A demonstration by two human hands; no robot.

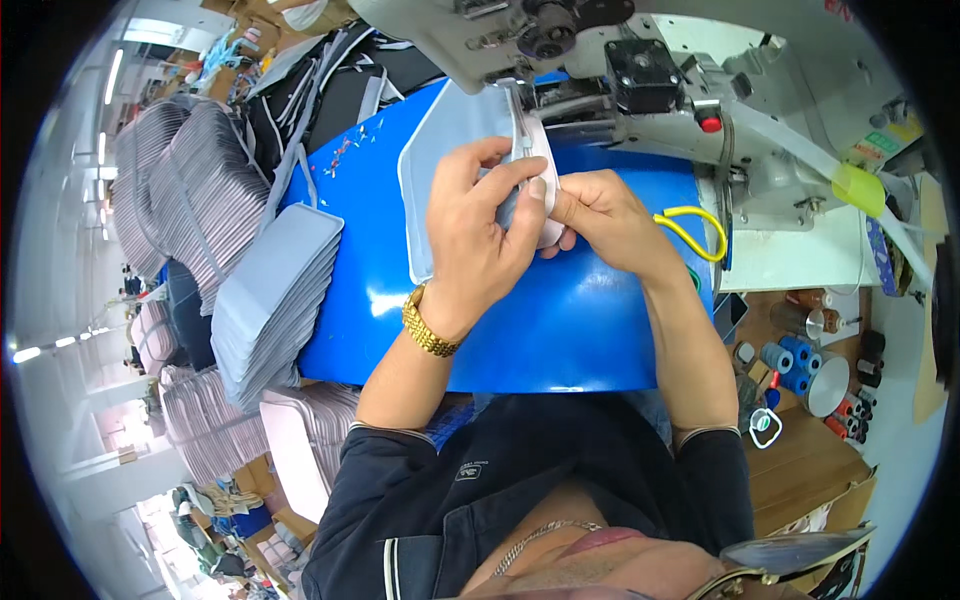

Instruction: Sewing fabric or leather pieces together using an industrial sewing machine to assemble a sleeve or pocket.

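A light grey-blue flat panel [425,175] with a pale, narrow edge piece [548,140] lies at the sewing machine [560,90], its far end by the needle area. My left hand [480,220] is on the panel and edge piece, fingers curled over them and thumb against the strip. My right hand [610,225] pinches the pale edge piece just to the right, some fingertips hidden beneath it. Beside my right hand, yellow-handled scissors or a similar tool [710,250] lie at the right side of the blue work surface [370,310].
Stacked grey-blue panels [265,290] and bundles of striped-looking stacks [175,190] stand at the left. Black cut strips [325,90] lie at the back left. A white guide tube [800,150] runs across the machine at right. Thread spools [795,370] sit below at the right.
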